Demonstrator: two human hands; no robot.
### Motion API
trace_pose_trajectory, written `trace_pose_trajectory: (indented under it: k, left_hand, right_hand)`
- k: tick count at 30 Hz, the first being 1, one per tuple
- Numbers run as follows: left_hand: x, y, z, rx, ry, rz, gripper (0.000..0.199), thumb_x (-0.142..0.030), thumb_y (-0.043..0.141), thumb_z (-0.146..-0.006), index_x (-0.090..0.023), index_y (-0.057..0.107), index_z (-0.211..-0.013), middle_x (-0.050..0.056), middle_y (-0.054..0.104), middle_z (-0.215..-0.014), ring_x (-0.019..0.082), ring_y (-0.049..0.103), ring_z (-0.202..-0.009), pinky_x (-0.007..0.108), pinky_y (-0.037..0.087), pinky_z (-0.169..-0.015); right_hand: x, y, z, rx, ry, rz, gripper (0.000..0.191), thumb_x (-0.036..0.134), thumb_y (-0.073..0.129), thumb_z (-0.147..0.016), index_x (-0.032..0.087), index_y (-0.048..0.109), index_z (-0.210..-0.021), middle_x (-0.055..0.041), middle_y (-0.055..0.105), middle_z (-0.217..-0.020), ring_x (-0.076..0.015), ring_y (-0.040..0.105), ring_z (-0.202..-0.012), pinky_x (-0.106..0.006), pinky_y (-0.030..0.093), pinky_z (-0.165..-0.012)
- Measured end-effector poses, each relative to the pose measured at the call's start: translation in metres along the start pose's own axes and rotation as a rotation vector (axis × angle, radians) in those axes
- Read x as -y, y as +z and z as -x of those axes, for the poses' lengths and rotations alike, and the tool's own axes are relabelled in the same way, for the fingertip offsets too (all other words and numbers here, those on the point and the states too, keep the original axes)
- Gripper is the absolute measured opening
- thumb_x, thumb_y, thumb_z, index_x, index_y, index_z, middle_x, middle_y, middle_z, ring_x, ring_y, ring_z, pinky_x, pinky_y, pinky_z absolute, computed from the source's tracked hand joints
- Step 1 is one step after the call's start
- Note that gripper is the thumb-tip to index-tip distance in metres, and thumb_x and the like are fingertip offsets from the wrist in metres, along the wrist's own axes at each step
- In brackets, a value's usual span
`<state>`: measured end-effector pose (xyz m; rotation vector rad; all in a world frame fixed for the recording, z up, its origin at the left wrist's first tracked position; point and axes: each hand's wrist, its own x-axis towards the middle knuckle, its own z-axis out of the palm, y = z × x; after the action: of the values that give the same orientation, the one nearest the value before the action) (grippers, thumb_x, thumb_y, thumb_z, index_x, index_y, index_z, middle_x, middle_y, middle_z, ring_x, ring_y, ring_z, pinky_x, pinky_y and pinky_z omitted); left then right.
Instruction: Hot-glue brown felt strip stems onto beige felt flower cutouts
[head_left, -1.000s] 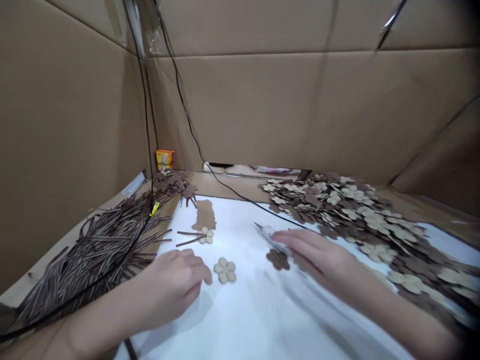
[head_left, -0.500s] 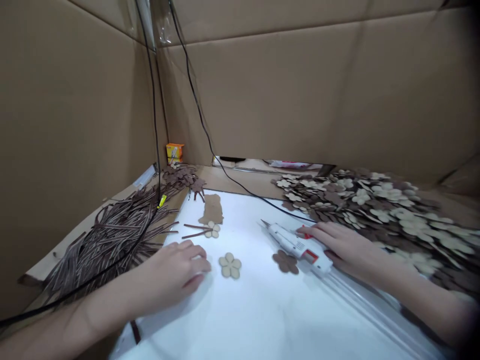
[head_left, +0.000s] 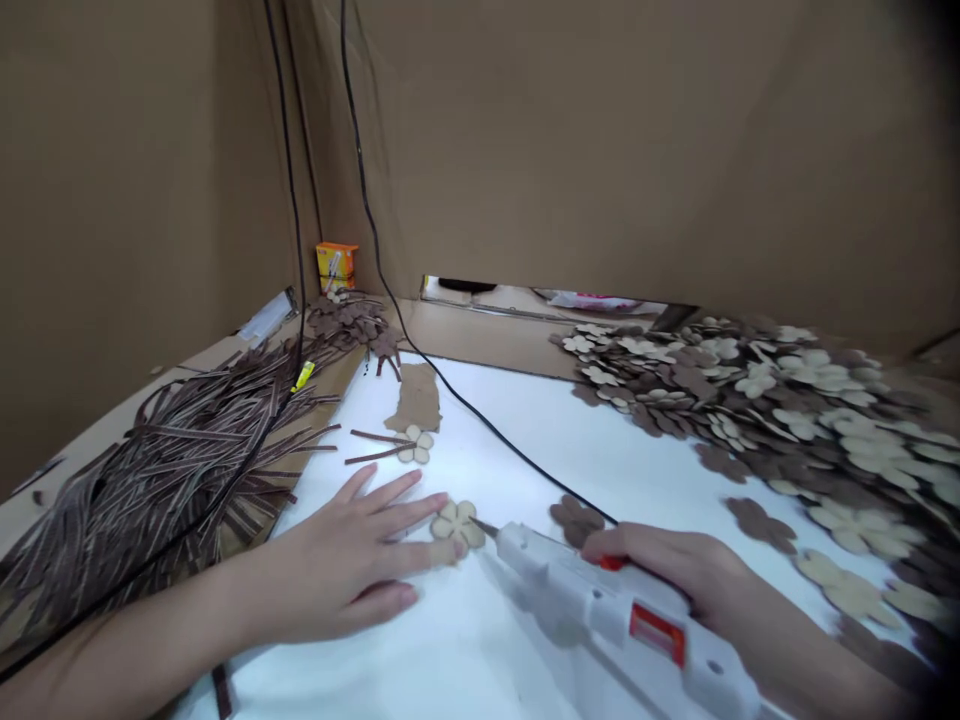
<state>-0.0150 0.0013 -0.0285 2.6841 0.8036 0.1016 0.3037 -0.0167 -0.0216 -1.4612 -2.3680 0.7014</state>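
My right hand [head_left: 675, 565] is wrapped round a white glue gun [head_left: 585, 580] with red parts. Its pointed nozzle reaches the middle of a beige flower cutout [head_left: 455, 526] on the white board [head_left: 495, 640]; whether it touches is hard to tell. My left hand [head_left: 375, 560] lies flat with fingers spread, fingertips at the left edge of that flower. Just behind the gun lies a brown flower cutout [head_left: 576, 518]. Beyond my left hand is a smaller beige flower with two brown strips [head_left: 412, 445] joined to it.
Brown strips [head_left: 172, 470] are heaped at left, near brown flower pieces [head_left: 352, 325] and an orange box [head_left: 337, 266]. A large pile of beige and brown flowers [head_left: 810, 400] spreads along the right. A black cord [head_left: 480, 415] crosses the board. Cardboard walls [head_left: 570, 150] surround the space.
My right hand has lifted the glue gun off the board and brought its nozzle left to the beige flower. My left hand has opened out and moved right to the flower's edge.
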Motion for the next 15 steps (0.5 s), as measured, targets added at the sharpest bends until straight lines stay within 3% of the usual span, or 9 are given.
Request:
trace_pose_trajectory:
  k: [7, 11, 15]
  left_hand:
    - [0.003, 0.001, -0.002, 0.035, 0.002, 0.048, 0.052, -0.032, 0.042, -0.09, -0.039, 0.024, -0.138, 0.0, 0.024, -0.148, 0.031, 0.015, -0.136, 0.058, 0.008, -0.106]
    - [0.004, 0.0, -0.003, 0.089, -0.008, 0.027, 0.052, -0.034, 0.038, -0.092, -0.041, 0.018, -0.139, -0.002, 0.021, -0.149, 0.031, 0.015, -0.136, 0.06, 0.007, -0.105]
    - [0.003, 0.0, -0.002, 0.057, -0.006, 0.02, 0.051, -0.034, 0.038, -0.092, -0.04, 0.02, -0.139, -0.001, 0.024, -0.148, 0.031, 0.018, -0.135, 0.059, 0.005, -0.106]
  right_hand:
    - [-0.014, 0.004, -0.002, 0.054, -0.02, 0.051, 0.011, 0.027, 0.055, -0.073, 0.03, 0.062, -0.081, 0.0006, 0.069, -0.083, -0.0211, 0.067, -0.071, -0.025, 0.052, -0.061]
    - [-0.013, 0.007, -0.001, -0.006, -0.057, 0.095, 0.009, 0.027, 0.055, -0.073, 0.029, 0.061, -0.079, -0.001, 0.068, -0.078, -0.0215, 0.066, -0.067, -0.026, 0.052, -0.06]
    - [-0.01, 0.009, 0.0, -0.046, -0.071, 0.12, 0.01, 0.028, 0.051, -0.074, 0.028, 0.06, -0.077, -0.0021, 0.067, -0.074, -0.0206, 0.065, -0.063, -0.027, 0.051, -0.057]
